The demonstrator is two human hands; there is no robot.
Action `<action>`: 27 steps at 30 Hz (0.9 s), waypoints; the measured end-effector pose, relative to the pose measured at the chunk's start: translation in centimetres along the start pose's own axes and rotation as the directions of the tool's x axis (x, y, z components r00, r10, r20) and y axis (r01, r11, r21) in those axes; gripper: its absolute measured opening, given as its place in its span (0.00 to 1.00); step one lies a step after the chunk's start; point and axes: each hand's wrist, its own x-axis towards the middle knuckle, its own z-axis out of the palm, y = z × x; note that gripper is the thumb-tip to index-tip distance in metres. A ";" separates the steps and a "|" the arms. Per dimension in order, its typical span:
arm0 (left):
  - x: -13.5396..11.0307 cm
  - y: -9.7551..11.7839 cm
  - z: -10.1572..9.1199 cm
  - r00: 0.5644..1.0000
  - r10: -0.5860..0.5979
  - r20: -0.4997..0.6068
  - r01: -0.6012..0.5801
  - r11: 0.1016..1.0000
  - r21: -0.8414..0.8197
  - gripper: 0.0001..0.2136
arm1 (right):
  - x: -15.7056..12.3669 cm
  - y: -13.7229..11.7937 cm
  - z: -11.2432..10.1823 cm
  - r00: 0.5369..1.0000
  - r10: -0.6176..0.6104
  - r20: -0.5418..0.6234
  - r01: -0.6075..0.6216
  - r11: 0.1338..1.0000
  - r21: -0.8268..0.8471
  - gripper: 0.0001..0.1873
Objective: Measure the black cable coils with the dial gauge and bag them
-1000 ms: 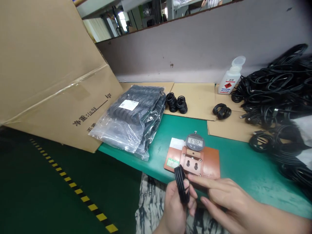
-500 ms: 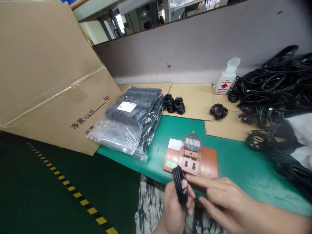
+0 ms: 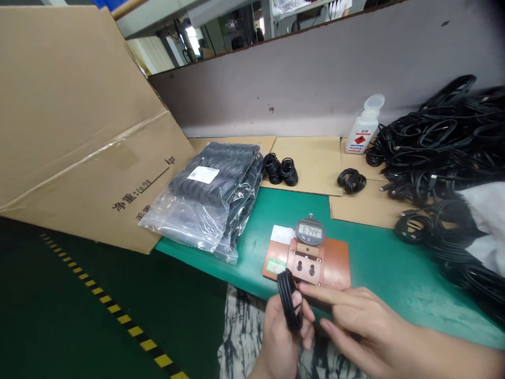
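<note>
Digits on the round gauge (image 3: 310,231) have dropped from 6782 to 6744 since a second ago, and the whole view has shifted slightly, while both hands keep nearly the same pose. Closed around a small coil of black cable (image 3: 288,300), the left hand (image 3: 281,329) holds it upright at the near edge of a green table (image 3: 371,263). Just beside it, the right hand (image 3: 361,316) is spread, index finger stretched toward the near edge of the gauge's orange board (image 3: 337,263), thumb well apart below; whether the fingertip presses a cable there cannot be told. Behind the board lie bagged coils (image 3: 213,173) on the left, two coil stacks (image 3: 281,169), a loose pair of coils (image 3: 352,181), a white bottle (image 3: 362,131) and, at right, a cable heap (image 3: 442,137). An open cardboard box (image 3: 79,116) stands at far left.
</note>
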 end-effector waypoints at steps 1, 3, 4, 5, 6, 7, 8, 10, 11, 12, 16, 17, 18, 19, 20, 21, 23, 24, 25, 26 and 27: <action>0.0 -0.1 0.0 1.000 0.002 -0.001 -0.002 1.000 -0.003 0.22 | 0.0 0.0 0.0 1.000 0.001 0.001 -0.001 1.000 -0.002 0.13; 0.0 -0.2 -0.1 1.000 0.006 -0.009 -0.006 1.000 -0.011 0.22 | 0.1 0.0 0.0 1.000 0.008 0.004 -0.008 1.000 0.000 0.13; 0.0 -0.2 -0.1 1.000 0.005 -0.008 -0.005 1.000 -0.012 0.21 | 0.1 0.0 -0.1 1.000 0.009 0.000 -0.009 1.000 0.004 0.13; -0.1 -0.3 -0.2 1.000 0.004 -0.009 -0.004 1.000 -0.012 0.21 | 0.1 0.0 -0.1 1.000 0.008 -0.003 -0.008 1.000 0.011 0.13; -0.1 -0.3 -0.2 1.000 0.004 -0.009 -0.004 1.000 -0.010 0.21 | 0.2 -0.1 -0.2 1.000 0.005 -0.005 -0.005 1.000 0.021 0.13; -0.1 -0.3 -0.3 1.000 0.006 -0.008 -0.006 1.000 -0.007 0.21 | 0.2 -0.1 -0.2 1.000 0.002 -0.006 -0.002 1.000 0.030 0.14; -0.1 -0.3 -0.3 1.000 0.007 -0.006 -0.007 1.000 -0.005 0.21 | 0.3 -0.1 -0.2 1.000 -0.001 -0.003 0.001 0.999 0.039 0.14; 0.0 -0.3 -0.3 1.000 0.006 -0.003 -0.006 1.000 -0.002 0.22 | 0.4 -0.1 -0.3 1.000 -0.006 -0.003 0.006 0.999 0.047 0.14; 0.0 -0.3 -0.3 1.000 0.005 -0.005 -0.005 1.000 -0.002 0.22 | 0.4 -0.2 -0.3 1.000 -0.008 -0.005 0.008 0.999 0.047 0.14; 0.0 -0.3 -0.3 1.000 0.003 -0.008 -0.003 1.000 -0.001 0.22 | 0.5 -0.2 -0.2 1.000 -0.009 -0.011 0.010 0.999 0.043 0.14; 0.0 -0.3 -0.2 1.000 0.000 -0.021 0.000 1.000 0.010 0.22 | 0.4 -0.1 -0.2 1.000 -0.011 -0.011 0.012 0.999 0.031 0.13; 0.0 -0.2 -0.2 1.000 -0.001 -0.019 0.001 1.000 0.014 0.22 | 0.4 -0.1 -0.2 1.000 -0.011 -0.006 0.011 0.999 0.032 0.14; 0.1 -0.2 -0.1 1.000 -0.002 -0.019 0.003 1.000 0.018 0.23 | 0.4 -0.1 -0.2 1.000 -0.008 0.001 0.008 1.000 0.030 0.14; 0.1 -0.2 -0.1 1.000 -0.007 -0.019 0.008 1.000 0.022 0.23 | 0.3 -0.1 -0.2 1.000 -0.005 0.008 0.005 1.000 0.027 0.14; 0.1 -0.1 -0.1 1.000 -0.012 -0.018 0.013 1.000 0.025 0.23 | 0.3 -0.1 -0.1 1.000 0.002 0.012 -0.002 1.000 0.019 0.15; 0.2 -0.1 -0.1 1.000 -0.016 -0.017 0.017 1.000 0.027 0.23 | 0.3 -0.1 -0.1 1.000 0.007 0.014 -0.007 1.000 0.011 0.15; 0.2 -0.1 -0.1 1.000 -0.013 -0.013 0.014 1.000 0.026 0.24 | 0.3 -0.2 -0.2 1.000 0.010 0.013 -0.010 1.000 0.005 0.14; 0.3 -0.1 -0.1 1.000 -0.008 -0.009 0.009 1.000 0.025 0.23 | 0.3 -0.2 -0.2 1.000 0.005 0.014 -0.005 1.000 0.009 0.14; 0.3 -0.2 -0.2 1.000 0.000 -0.006 0.000 1.000 0.022 0.23 | 0.3 -0.2 -0.2 1.000 0.000 0.015 0.000 1.000 0.015 0.14; 0.4 -0.3 -0.2 1.000 0.008 -0.003 -0.008 1.000 0.018 0.23 | 0.4 -0.3 -0.3 1.000 -0.002 0.018 0.002 1.000 0.020 0.15; 0.4 -0.4 -0.3 1.000 0.011 0.001 -0.012 1.000 0.015 0.23 | 0.5 -0.3 -0.3 1.000 -0.005 0.022 0.004 1.000 0.025 0.15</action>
